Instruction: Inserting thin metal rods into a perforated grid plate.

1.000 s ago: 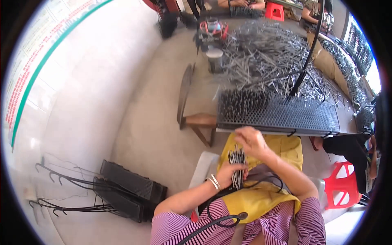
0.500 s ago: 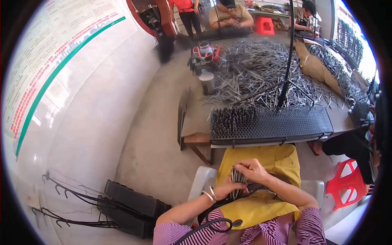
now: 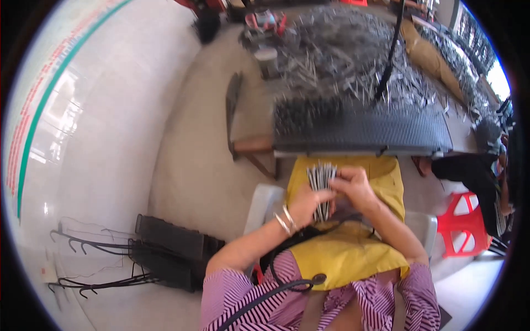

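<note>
A bundle of thin grey metal rods (image 3: pixel 321 177) stands nearly upright over the yellow apron (image 3: pixel 337 256) on my lap. My left hand (image 3: pixel 307 204), with bangles at its wrist, is closed around the bundle's lower part, thumb across the front. On the bundle's right side, my right hand (image 3: pixel 356 185) has its bent fingers and thumb closed against the rods near their upper ends. Beyond both hands, a black perforated rack (image 3: pixel 364 132) lies along the table edge, its left part filled with upright rods, blurred here.
Loose metal rods (image 3: pixel 342 55) are heaped across the table, beside a cup (image 3: pixel 267 62). Brown wrapping (image 3: pixel 433 60) lies at the far right. A red stool (image 3: pixel 464 223) and a person's dark-clothed leg (image 3: pixel 466 176) are right. Black racks with hooked rods (image 3: pixel 171 251) sit lower left.
The view has tipped downward, so the table sits higher in it. My right hand has shifted off the bundle's top to its right side, and the upper rod ends now show.
</note>
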`<state>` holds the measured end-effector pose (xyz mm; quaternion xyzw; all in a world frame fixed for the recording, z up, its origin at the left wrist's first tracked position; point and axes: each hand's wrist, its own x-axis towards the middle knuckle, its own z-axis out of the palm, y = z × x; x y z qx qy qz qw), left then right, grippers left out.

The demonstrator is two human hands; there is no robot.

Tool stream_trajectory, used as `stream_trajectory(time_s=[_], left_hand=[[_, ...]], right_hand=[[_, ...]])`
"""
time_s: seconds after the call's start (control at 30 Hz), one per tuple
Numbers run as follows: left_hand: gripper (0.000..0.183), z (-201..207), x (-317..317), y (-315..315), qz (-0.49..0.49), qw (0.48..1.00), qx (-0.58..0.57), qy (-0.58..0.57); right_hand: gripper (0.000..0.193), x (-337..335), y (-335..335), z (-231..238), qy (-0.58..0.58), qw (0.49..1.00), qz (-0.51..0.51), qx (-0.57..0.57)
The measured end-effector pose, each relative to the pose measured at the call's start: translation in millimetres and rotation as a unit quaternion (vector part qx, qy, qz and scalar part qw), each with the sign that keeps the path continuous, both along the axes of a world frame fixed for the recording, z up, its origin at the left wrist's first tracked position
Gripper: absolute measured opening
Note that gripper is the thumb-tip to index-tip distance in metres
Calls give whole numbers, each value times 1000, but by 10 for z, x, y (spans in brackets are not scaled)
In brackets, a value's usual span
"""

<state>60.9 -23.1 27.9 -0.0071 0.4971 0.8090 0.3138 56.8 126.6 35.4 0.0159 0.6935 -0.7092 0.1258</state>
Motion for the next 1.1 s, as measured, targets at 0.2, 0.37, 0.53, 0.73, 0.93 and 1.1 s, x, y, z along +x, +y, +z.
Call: stream_trajectory(time_s=[0.2,0.37,0.53,0.73,0.93,1.1], left_hand=[[16,59,-61,21,-2,999,38,-39],[23,19,-47,-19,15,993,70,-92],[25,-7,-50,-34,21,993,56,-105],[19,2,-48,-28,14,996,9,-91],[12,-33,-33,-84,62,992,-41,-101],[10,-125,-2,-192,83,985,21,-152]], right_hand=[[11,-66,65,20,-63,988,-3,-138],[10,-47,78,53,-89,977,20,-194],[15,-50,103,-38,-64,980,5,-190],[14,-71,121,15,-100,984,-15,-144],[13,-172,257,52,-114,987,-27,-109],[13,-599,443,119,-27,961,-83,-263]])
